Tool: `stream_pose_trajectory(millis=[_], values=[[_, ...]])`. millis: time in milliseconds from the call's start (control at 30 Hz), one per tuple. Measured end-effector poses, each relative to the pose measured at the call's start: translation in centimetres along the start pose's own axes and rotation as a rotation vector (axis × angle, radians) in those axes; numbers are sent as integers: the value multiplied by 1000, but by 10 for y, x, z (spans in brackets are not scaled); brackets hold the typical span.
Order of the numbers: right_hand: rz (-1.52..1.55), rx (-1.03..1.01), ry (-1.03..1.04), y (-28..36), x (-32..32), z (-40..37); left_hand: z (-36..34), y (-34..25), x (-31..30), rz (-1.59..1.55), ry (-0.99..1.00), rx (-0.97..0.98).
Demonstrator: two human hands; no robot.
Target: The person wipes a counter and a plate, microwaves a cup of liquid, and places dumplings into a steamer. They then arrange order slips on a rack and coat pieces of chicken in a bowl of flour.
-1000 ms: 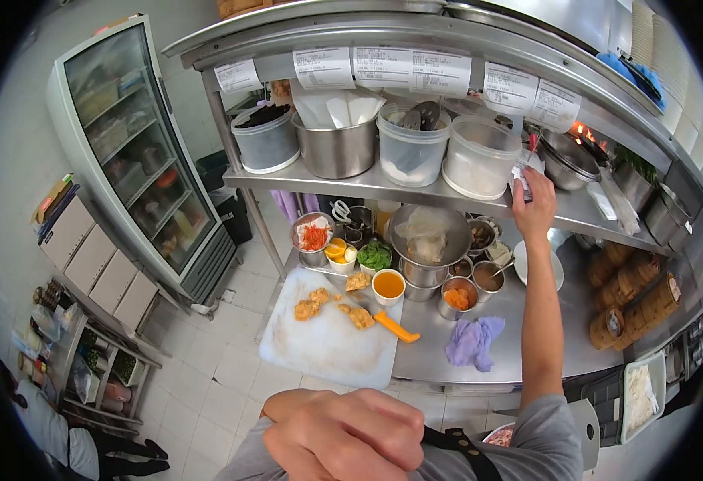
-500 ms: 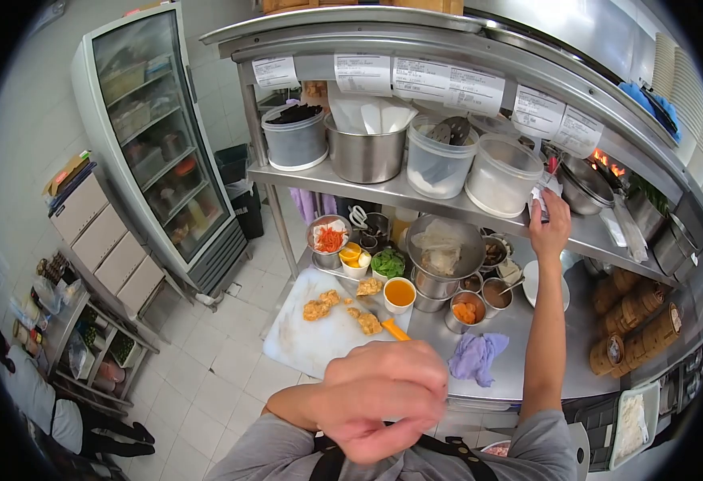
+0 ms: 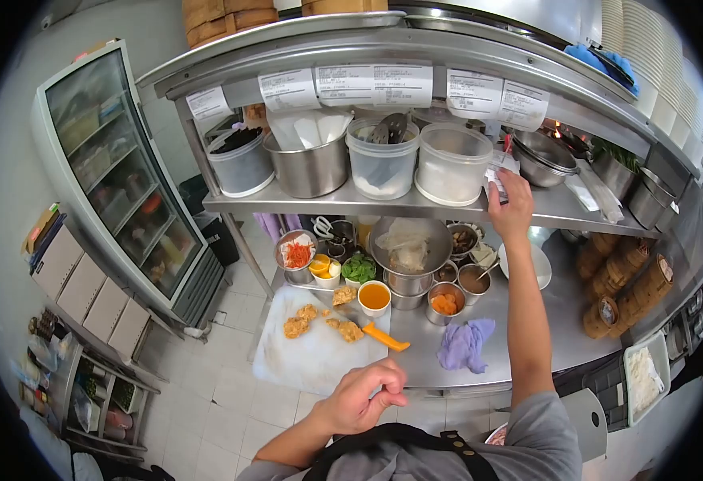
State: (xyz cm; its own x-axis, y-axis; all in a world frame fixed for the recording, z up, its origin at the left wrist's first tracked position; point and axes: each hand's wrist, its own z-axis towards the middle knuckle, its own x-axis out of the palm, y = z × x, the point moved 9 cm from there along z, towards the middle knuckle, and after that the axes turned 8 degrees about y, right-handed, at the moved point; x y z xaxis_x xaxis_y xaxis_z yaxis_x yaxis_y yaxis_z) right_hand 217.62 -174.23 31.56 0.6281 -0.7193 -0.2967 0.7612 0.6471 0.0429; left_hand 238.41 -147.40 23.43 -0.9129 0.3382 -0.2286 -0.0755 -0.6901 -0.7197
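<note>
My right hand (image 3: 512,202) reaches up to the steel shelf, its fingers on a small white printed packet or paper (image 3: 499,171) beside a clear tub of white powder (image 3: 452,164). Held low in front of my body, my left hand (image 3: 370,393) has its fingers curled together; anything inside them is hidden. Beyond it lie a white cutting board (image 3: 287,365) with fried pieces (image 3: 297,325) and an orange-handled knife (image 3: 387,337). A white cup of orange liquid (image 3: 374,297) stands at the board's edge.
A purple cloth (image 3: 465,345) lies on the steel counter. Behind it are steel pots (image 3: 445,304), a large bowl and a white plate (image 3: 525,267). Paper tickets (image 3: 374,85) hang above the shelf. Bamboo steamers (image 3: 640,297) are at the right, a glass-door fridge (image 3: 119,168) at the left.
The view has shifted, so the shelf appears further left. My left hand has moved down and away from the camera. My right hand remains at the packet.
</note>
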Motion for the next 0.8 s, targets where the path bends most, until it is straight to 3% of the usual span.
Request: stream_pose_trajectory(millis=[133, 200, 233, 300, 367, 433, 800], values=[[-4, 13, -17, -2, -1, -1, -19, 12, -3, 59, -69, -49], [5, 4, -38, -2, -1, -1, -26, 14, -20, 22, -294, -103], [-12, 10, -43, -4, -2, -1, -22, 11, -18, 14, -278, -99], [-7, 10, -43, -2, -3, -1, -23, 0, -30, 8, -473, -30], [-6, 18, -52, -4, -3, -2, -24, -1, -34, 36, -486, 12], [20, 17, -53, -5, -2, -2, -31, -4, -44, 25, -644, 41], [13, 16, -53, -8, -1, -3, -35, 7, -46, -23, -669, -50]])
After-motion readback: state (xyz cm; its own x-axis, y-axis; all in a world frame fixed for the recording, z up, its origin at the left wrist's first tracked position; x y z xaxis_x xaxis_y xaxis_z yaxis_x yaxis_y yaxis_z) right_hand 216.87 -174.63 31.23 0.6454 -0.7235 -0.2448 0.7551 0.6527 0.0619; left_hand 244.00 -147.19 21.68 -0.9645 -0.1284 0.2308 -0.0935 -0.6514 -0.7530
